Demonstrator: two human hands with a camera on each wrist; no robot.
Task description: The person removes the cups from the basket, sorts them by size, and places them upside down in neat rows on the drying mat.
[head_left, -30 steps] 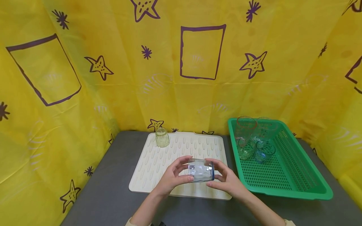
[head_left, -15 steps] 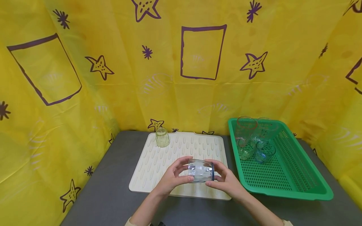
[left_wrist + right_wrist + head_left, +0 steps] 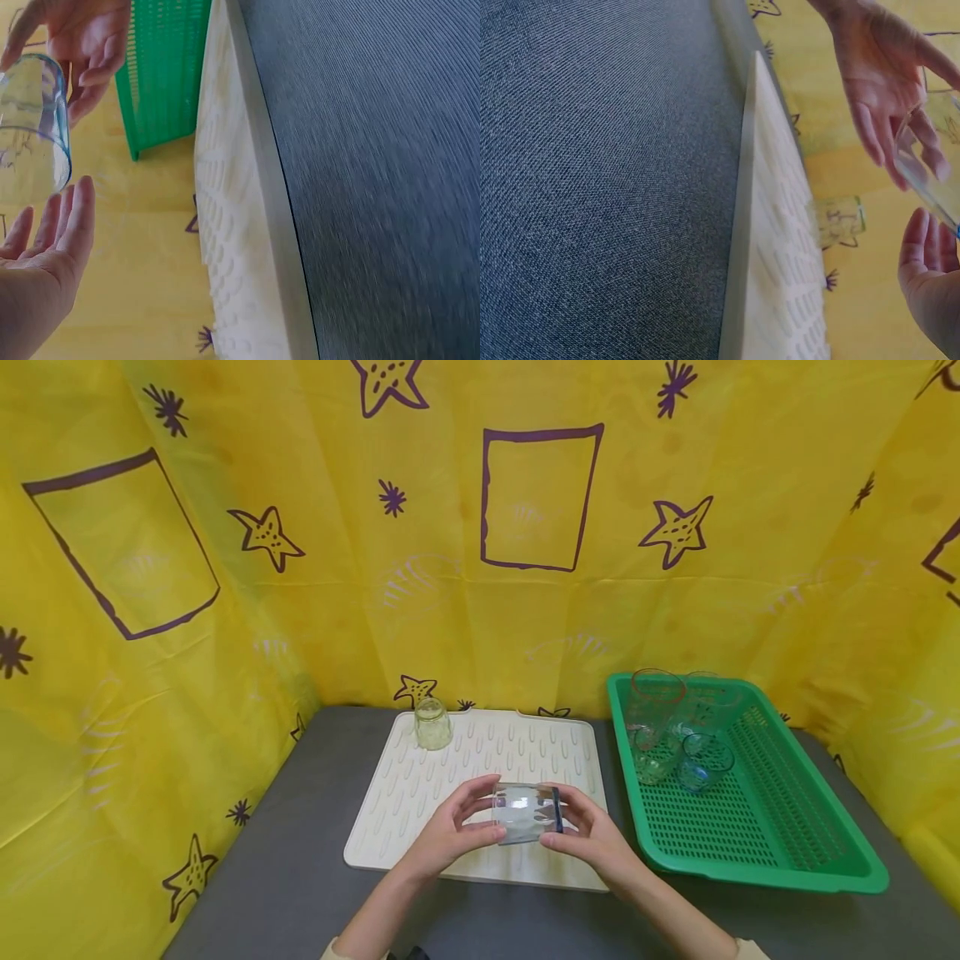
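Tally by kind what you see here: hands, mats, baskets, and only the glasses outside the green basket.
Hands: 2, the left hand and right hand
Mats: 1, the white mat
Baskets: 1, the green basket
Glasses outside the basket: 2, the held glass and the pale green glass
Total: 6

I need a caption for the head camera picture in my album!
Left hand and right hand hold a glass sideways above a white mat, near a green basket.

smooth, glossy glass tumbler (image 3: 523,814)
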